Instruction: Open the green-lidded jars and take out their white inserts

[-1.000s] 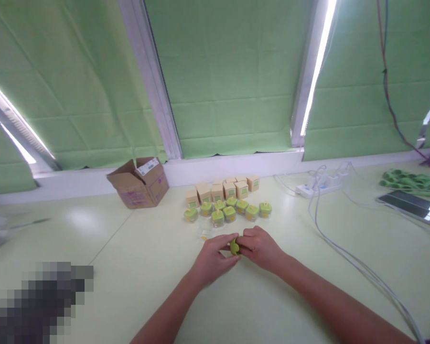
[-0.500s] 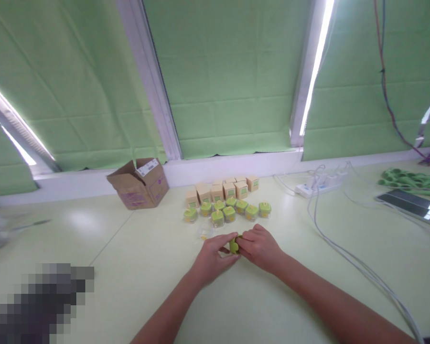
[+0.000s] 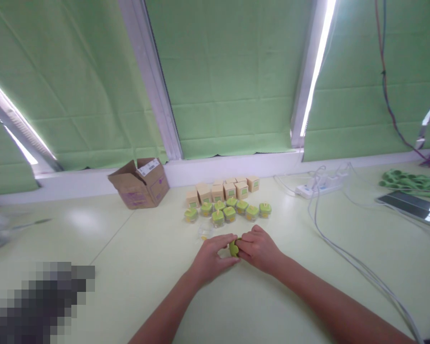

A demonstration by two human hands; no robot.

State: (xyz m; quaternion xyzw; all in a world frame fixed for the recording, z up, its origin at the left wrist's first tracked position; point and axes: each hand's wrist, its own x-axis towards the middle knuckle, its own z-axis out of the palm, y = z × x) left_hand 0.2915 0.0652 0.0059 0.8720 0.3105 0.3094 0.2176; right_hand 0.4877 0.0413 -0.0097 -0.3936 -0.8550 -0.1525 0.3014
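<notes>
Back edge: the pale green bench (image 3: pixel 143 258) meets a white ledge (image 3: pixel 229 166).
Far room: clear plastic container (image 3: pixel 205 232) just beyond the left hand (image 3: pixel 209 260), then green-lidded transparent tubs (image 3: pixel 230 214).
Right room: white cables (image 3: pixel 381 285) cross beyond the right forearm (image 3: pixel 308 283).
Green piece (image 3: pixel 233 248): small, olive-green, round-lobed, partly hidden, between both hands.
Left grip: thumb and fingers parted by its width, holding it.
Right grip: right hand (image 3: pixel 261 249) curled, fingertips at it.
</notes>
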